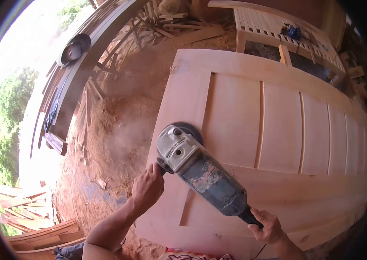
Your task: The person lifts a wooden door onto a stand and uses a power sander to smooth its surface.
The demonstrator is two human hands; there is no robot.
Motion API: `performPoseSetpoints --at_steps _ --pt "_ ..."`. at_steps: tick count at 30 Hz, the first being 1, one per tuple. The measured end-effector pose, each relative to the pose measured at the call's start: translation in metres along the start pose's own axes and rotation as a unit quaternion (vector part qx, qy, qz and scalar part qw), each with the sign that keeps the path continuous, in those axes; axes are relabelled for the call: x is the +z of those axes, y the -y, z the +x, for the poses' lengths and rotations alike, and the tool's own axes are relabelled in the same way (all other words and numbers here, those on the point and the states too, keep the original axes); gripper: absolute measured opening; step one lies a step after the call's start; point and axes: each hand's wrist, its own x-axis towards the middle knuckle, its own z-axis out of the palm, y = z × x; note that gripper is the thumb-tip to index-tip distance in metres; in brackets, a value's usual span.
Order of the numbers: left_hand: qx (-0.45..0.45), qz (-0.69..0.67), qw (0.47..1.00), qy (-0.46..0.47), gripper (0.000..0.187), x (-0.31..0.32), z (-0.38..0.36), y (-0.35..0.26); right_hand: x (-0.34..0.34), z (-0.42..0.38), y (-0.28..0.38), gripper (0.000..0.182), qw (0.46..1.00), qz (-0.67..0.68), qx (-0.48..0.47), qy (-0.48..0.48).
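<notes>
A large angle grinder with a worn dark body and grey metal head lies diagonally over a pale wooden panel door. Its round dark disc rests at the door's left end, beside the corner of the first recessed panel. My left hand is wrapped round the side handle near the grinder's head. My right hand grips the rear handle, where a thin cord hangs down. Part of the disc is hidden under the head.
Sawdust and wood scraps cover the ground left of the door, with haze above. A slatted wooden bench holding a blue tool stands behind. Long beams run along the left, bearing a round grey object. Offcuts lie at lower left.
</notes>
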Motion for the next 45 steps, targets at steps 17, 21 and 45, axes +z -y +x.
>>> performPoseSetpoints --at_steps 17,21,45 --pt "0.153 0.071 0.977 -0.129 0.027 -0.087 0.405 0.026 -0.062 0.316 -0.032 0.058 0.979 0.067 0.113 -0.158" --pt "0.139 0.081 0.979 -0.124 0.031 -0.096 0.419 0.034 -0.060 0.337 -0.024 0.059 0.979 0.069 0.120 -0.151" --pt "0.031 0.019 0.998 -0.047 0.018 -0.040 0.135 0.064 -0.001 0.151 0.006 0.059 0.999 0.019 0.024 -0.017"
